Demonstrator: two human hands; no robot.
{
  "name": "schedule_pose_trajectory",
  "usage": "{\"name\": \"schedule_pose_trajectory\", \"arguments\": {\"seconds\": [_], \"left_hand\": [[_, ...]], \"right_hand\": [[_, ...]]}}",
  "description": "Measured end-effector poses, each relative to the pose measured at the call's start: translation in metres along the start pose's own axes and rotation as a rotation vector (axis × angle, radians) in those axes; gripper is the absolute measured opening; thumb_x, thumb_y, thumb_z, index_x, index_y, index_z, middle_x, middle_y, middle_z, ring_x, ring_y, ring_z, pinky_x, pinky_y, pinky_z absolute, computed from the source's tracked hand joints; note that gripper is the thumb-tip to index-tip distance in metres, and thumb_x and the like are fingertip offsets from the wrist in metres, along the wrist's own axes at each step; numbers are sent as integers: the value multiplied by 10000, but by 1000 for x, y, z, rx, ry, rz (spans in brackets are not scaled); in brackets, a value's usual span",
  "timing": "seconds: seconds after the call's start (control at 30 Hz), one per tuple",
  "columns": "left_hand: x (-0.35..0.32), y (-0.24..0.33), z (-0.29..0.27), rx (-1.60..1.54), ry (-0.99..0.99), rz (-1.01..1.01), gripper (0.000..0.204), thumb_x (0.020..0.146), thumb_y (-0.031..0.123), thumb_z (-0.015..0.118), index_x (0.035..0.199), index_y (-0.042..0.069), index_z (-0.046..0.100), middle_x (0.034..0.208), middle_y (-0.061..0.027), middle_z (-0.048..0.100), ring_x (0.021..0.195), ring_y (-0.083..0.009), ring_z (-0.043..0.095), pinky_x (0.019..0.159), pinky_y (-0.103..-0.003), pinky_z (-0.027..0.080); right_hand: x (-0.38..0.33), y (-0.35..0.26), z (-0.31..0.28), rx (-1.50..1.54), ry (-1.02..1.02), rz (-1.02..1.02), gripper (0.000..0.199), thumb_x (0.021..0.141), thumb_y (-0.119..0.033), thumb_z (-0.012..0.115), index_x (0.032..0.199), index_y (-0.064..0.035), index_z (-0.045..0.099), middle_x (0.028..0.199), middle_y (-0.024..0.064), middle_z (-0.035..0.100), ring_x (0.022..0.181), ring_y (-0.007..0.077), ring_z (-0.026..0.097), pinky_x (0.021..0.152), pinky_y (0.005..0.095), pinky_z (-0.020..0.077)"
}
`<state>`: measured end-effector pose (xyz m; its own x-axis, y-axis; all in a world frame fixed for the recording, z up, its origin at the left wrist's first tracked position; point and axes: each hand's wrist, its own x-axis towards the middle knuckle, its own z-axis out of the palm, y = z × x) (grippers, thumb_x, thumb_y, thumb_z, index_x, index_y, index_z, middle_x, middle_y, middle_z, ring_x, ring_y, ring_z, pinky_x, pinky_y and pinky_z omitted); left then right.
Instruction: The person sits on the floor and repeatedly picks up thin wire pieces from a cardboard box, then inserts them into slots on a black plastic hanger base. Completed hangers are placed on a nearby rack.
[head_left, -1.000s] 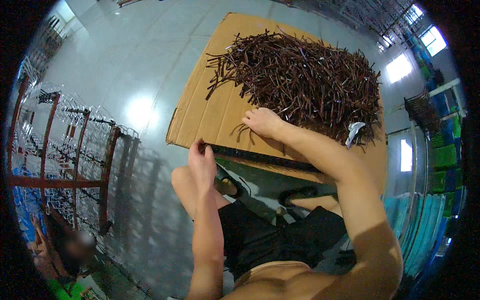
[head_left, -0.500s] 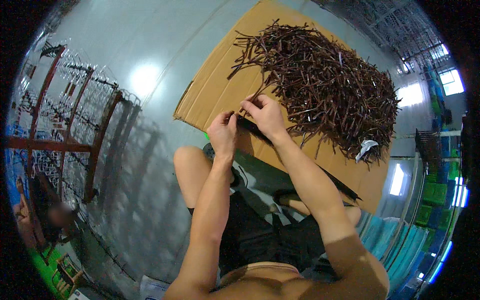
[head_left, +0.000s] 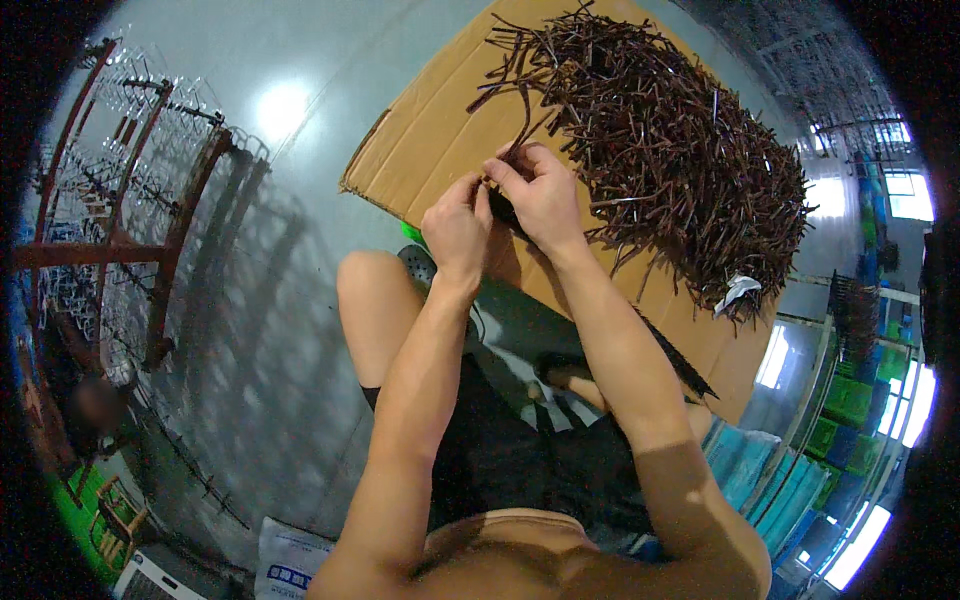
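Note:
My left hand (head_left: 456, 230) and my right hand (head_left: 543, 198) meet over the near left part of a brown cardboard sheet (head_left: 420, 150). A thin dark brown strip (head_left: 524, 125) rises from between my right thumb and fingers, which are closed on it. My left fingertips are pinched close beside the right ones; whatever they grip is too small and hidden to name. Beyond my right hand lies a large tangled heap of dark brown strips (head_left: 690, 150). Running under my right hand and forearm is a long black bristly bar (head_left: 680, 368), partly covered.
A crumpled white scrap (head_left: 737, 294) lies on the heap's near right edge. To the left, a rusty metal rack (head_left: 95, 255) carries wire hooks. Green crates (head_left: 845, 398) and light blue stacked material (head_left: 765, 480) stand at right. A white bag (head_left: 290, 560) lies near my left elbow.
Both hands have shifted slightly up in the picture, and their fingertips have come closer together. The view has also tilted a little. My right hand still grips a brown strip.

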<state>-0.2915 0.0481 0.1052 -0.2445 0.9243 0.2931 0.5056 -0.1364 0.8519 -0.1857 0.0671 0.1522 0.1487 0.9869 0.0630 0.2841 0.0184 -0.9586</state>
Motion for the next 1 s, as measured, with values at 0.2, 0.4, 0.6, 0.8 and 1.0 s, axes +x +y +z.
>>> {"name": "schedule_pose_trajectory", "arguments": {"seconds": [0.2, 0.4, 0.6, 0.8, 1.0], "left_hand": [[1, 3, -2, 73, -21, 8, 188, 823, 180, 669, 940, 37, 704, 813, -160, 690, 705, -283, 684, 653, -347, 529], [0, 1, -2, 48, -3, -6, 137, 827, 172, 636, 905, 78, 699, 800, -150, 672, 706, -334, 651, 638, -404, 518], [1, -2, -1, 76, -21, 26, 138, 832, 179, 633, 910, 85, 698, 794, -147, 672, 705, -336, 648, 641, -402, 517], [3, -2, -2, 79, -68, -52, 160, 836, 185, 634, 950, 83, 680, 852, -136, 674, 730, -300, 654, 647, -384, 514], [-10, 20, -13, -2, -83, -79, 201, 826, 194, 647, 978, 63, 650, 894, -104, 657, 762, -272, 650, 668, -363, 513]], "right_hand": [[-3, -5, 3, 132, -44, 32, 168, 847, -153, 672, 887, 8, 645, 787, 57, 670, 704, 119, 611, 647, 278, 490], [-9, -7, 8, 33, 17, -56, 195, 840, -180, 666, 885, 9, 653, 817, 97, 675, 719, 170, 639, 669, 281, 490], [-7, 1, 4, -109, -31, -174, 202, 819, -219, 675, 898, -34, 661, 765, 143, 660, 682, 258, 654, 637, 338, 500], [-7, -10, 2, -386, -72, -205, 196, 808, -230, 682, 882, -49, 672, 758, 121, 669, 667, 321, 632, 613, 381, 498], [-8, 4, -20, -8, -24, -115, 221, 931, -219, 573, 963, -15, 653, 901, 97, 697, 811, 197, 641, 734, 319, 505]]}}
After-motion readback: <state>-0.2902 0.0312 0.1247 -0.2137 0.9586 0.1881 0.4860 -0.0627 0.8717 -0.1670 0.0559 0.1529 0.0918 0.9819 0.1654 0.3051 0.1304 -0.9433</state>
